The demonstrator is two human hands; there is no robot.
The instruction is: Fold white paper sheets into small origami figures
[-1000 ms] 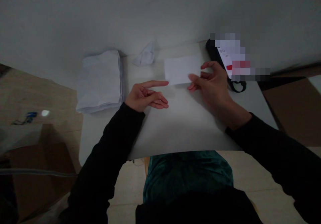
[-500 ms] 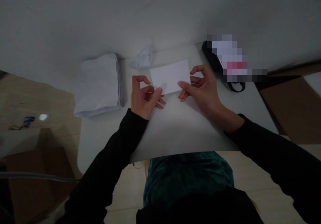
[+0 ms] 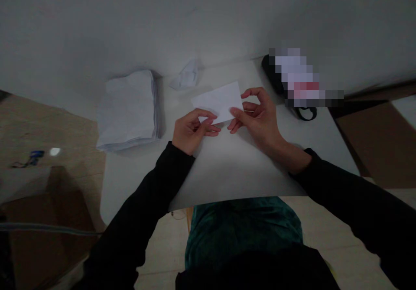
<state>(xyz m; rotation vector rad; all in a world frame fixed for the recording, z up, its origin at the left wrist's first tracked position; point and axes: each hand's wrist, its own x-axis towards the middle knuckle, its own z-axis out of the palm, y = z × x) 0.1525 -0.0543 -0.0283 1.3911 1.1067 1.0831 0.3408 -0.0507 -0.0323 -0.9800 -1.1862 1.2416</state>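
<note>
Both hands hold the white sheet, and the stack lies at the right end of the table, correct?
Not quite: the head view shows the stack at the left end of the table. The left hand and right hand do hold the sheet.

Item (image 3: 297, 75) at far right corner of white table (image 3: 234, 168): pixelated, can't identify. Over table, left hand (image 3: 196, 127) covers near left corner of white paper (image 3: 219, 101); right hand (image 3: 256, 114) hides near right one. Left of table: blue thing (image 3: 36, 156) too small to tell, grey cable (image 3: 48, 227) cut by left edge. Right of table: cardboard (image 3: 383, 147) cut by right edge.
</note>
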